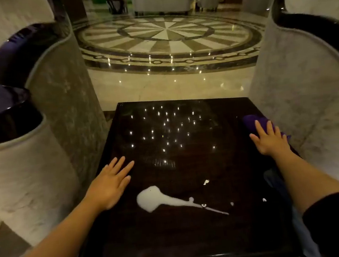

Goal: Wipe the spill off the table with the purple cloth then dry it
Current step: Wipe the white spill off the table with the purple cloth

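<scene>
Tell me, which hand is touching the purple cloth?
The right hand, palm down on the purple cloth; the left hand lies flat on bare table.

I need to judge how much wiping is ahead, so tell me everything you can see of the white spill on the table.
The white spill is an opaque, milky-looking liquid on the dark glossy table, toward its near half. Its main part is a rounded blob that narrows into a thin tail running right and nearer, ending in a fine point. A few small separate droplets lie to the right of it. It looks wet and unwiped. Nothing touches it: the left hand lies flat just left of it, and the purple cloth sits under the right hand at the table's right edge.
</scene>
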Available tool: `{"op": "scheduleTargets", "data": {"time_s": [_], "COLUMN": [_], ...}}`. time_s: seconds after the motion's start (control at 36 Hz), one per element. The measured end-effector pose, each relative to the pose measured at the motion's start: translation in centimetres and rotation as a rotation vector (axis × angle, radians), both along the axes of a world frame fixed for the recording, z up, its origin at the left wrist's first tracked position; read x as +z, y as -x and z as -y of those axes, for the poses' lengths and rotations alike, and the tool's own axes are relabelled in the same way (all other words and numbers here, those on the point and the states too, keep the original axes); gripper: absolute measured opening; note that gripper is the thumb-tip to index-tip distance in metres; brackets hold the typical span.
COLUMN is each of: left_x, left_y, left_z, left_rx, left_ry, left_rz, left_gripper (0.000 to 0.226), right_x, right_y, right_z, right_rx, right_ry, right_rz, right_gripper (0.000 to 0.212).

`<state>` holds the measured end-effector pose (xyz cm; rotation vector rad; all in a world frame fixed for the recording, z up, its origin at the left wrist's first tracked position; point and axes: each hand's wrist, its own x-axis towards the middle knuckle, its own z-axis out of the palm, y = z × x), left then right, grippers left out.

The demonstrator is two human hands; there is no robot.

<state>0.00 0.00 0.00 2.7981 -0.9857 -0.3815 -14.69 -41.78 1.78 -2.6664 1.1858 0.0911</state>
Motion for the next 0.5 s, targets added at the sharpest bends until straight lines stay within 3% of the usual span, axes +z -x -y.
{"op": "scheduleTargets", "data": {"time_s": [0.5], "left_x": [-0.3], "left_y": [0.0], "left_z": [-0.3], "left_rx": [-0.015], "left_ry": [-0.015], "left_rz": [0.009], "left_gripper": [0.05], "right_x": [-0.7], "right_y": [-0.6], "right_z": [-2.7], "right_rx": [0.068], "right_ry": [0.121], "right_rz": [-0.035], "right_gripper": [0.049]}}
